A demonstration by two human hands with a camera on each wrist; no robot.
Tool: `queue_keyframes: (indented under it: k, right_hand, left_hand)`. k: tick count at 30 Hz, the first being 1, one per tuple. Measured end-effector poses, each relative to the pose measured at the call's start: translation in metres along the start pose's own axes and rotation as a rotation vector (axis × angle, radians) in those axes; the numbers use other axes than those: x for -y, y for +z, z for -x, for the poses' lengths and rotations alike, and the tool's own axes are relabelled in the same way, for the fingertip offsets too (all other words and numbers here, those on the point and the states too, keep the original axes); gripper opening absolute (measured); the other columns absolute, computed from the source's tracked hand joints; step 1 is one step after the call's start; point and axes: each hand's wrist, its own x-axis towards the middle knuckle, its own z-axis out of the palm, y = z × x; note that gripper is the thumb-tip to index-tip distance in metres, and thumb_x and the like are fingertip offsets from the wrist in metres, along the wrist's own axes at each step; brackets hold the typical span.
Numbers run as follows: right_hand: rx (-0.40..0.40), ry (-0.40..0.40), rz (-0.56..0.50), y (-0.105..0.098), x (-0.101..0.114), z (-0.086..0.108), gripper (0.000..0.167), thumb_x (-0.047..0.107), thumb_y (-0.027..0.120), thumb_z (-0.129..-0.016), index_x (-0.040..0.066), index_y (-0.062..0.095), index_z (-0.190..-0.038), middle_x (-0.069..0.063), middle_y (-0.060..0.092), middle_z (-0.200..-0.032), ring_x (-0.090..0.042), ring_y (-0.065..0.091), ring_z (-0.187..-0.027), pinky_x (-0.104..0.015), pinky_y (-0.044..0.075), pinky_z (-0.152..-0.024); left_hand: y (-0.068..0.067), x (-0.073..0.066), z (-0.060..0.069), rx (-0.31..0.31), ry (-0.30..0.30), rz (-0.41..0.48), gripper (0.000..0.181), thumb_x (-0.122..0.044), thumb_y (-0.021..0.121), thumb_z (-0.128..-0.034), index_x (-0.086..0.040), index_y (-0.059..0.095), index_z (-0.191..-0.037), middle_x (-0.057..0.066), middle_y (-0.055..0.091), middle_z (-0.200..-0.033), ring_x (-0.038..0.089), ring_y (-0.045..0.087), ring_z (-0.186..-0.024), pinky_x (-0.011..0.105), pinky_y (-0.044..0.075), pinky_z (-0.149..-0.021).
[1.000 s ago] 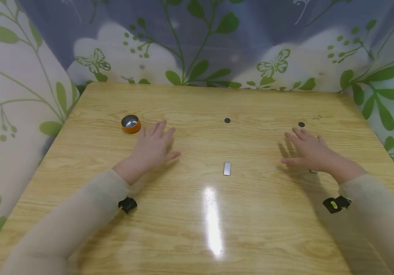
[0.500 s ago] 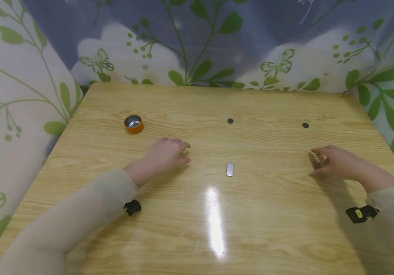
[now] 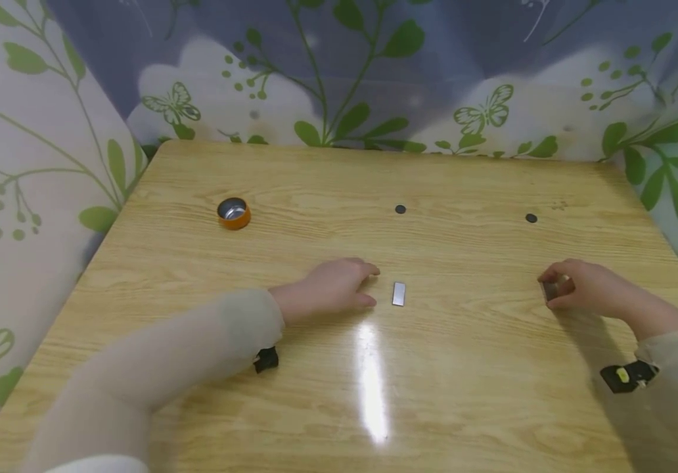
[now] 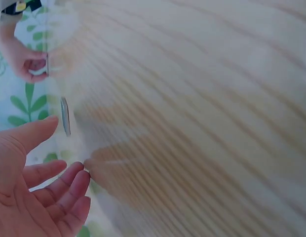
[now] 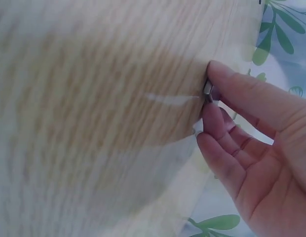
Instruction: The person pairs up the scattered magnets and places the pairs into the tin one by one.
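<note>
Left grip [image 3: 336,286] nearer silver tile [image 3: 399,294], right grip [image 3: 593,289] now pinching one [image 5: 208,92]

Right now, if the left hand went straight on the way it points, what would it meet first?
Likely the silver rectangular piece lying on the table, just ahead of the left hand. The hand's height is unclear, so it might pass over it.

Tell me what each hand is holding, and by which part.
The right hand pinches a small rectangular metallic plate by its opposite ends; the left hand holds nothing.
</note>
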Motion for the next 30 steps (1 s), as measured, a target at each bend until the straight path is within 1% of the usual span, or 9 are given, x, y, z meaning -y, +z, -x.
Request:
queue_keyframes:
  k: [3,5,7,12,14,16,20,25,30]
  right_hand:
    - [-0.002,0.002,-0.014,0.001,-0.002,0.0,0.039,0.015,0.078,-0.075,-0.006,0.06,-0.103,-0.014,0.062,-0.094,-0.025,0.06,-0.08,-0.043,0.047,-0.069]
    - [-0.004,0.006,-0.022,0.002,-0.003,0.0,0.039,0.014,0.078,-0.075,-0.006,0.061,-0.104,-0.013,0.062,-0.095,-0.024,0.06,-0.08,-0.042,0.047,-0.069]
    - [-0.005,0.015,-0.037,0.002,-0.004,0.001,0.043,0.016,0.077,-0.075,-0.007,0.059,-0.106,-0.016,0.062,-0.097,-0.026,0.06,-0.082,-0.042,0.047,-0.069]
    - [0.007,0.042,-0.065,0.003,-0.006,0.001,0.048,0.023,0.078,-0.075,-0.006,0.057,-0.107,-0.011,0.063,-0.091,-0.023,0.061,-0.08,-0.04,0.047,-0.067]
    - [0.011,0.049,-0.068,0.003,-0.007,0.001,0.046,0.024,0.078,-0.075,-0.005,0.058,-0.105,-0.005,0.063,-0.088,-0.021,0.06,-0.079,-0.039,0.046,-0.067]
    - [0.013,0.052,-0.076,0.003,-0.007,0.0,0.044,0.022,0.078,-0.074,-0.004,0.059,-0.104,-0.004,0.063,-0.087,-0.02,0.059,-0.079,-0.037,0.046,-0.067]
    - [0.011,0.039,-0.072,0.001,-0.006,-0.003,0.043,0.02,0.078,-0.074,-0.004,0.059,-0.104,-0.004,0.063,-0.087,-0.018,0.058,-0.078,-0.036,0.046,-0.066]
    - [0.004,0.023,-0.063,-0.001,-0.006,-0.005,0.043,0.019,0.079,-0.074,-0.005,0.058,-0.102,-0.007,0.064,-0.09,-0.021,0.06,-0.079,-0.036,0.047,-0.068]
    - [0.013,0.02,-0.081,-0.001,-0.008,-0.005,0.043,0.018,0.079,-0.074,-0.006,0.059,-0.102,-0.007,0.063,-0.091,-0.02,0.06,-0.08,-0.031,0.048,-0.067]
  left_hand:
    - [0.002,-0.01,-0.007,0.028,0.015,-0.007,0.06,-0.036,0.067,-0.0857,-0.009,0.048,-0.136,0.004,0.054,-0.129,0.018,0.05,-0.117,0.033,0.042,-0.094]
    - [0.004,-0.016,-0.011,0.033,0.025,-0.021,0.06,-0.036,0.067,-0.0853,-0.01,0.048,-0.136,0.004,0.053,-0.129,0.017,0.05,-0.117,0.033,0.043,-0.093]
    - [0.005,-0.02,-0.016,0.028,0.038,-0.036,0.058,-0.035,0.067,-0.0848,-0.009,0.05,-0.134,0.004,0.055,-0.126,0.016,0.051,-0.114,0.031,0.043,-0.091]
    - [0.007,-0.025,-0.024,0.011,0.058,-0.047,0.046,-0.031,0.069,-0.0838,-0.011,0.059,-0.124,0.001,0.059,-0.112,0.011,0.054,-0.098,0.026,0.045,-0.082]
    - [0.007,-0.025,-0.025,0.005,0.066,-0.03,0.039,-0.029,0.07,-0.0837,-0.012,0.063,-0.118,-0.001,0.059,-0.106,0.01,0.053,-0.091,0.025,0.045,-0.077]
    - [0.007,-0.025,-0.027,0.001,0.072,-0.013,0.034,-0.029,0.07,-0.0839,-0.013,0.065,-0.114,-0.003,0.059,-0.101,0.01,0.051,-0.085,0.024,0.044,-0.074]
    - [0.007,-0.023,-0.029,0.0,0.063,0.034,0.034,-0.029,0.071,-0.0832,-0.014,0.065,-0.113,-0.006,0.059,-0.097,0.009,0.049,-0.083,0.023,0.043,-0.071]
    - [0.007,-0.022,-0.034,-0.004,0.046,0.088,0.031,-0.03,0.073,-0.0818,-0.013,0.066,-0.107,-0.006,0.057,-0.088,0.01,0.049,-0.08,0.022,0.041,-0.069]
    - [0.008,-0.024,-0.038,0.003,0.026,0.14,0.028,-0.029,0.074,-0.081,-0.013,0.066,-0.103,-0.007,0.055,-0.084,0.01,0.048,-0.079,0.02,0.039,-0.067]
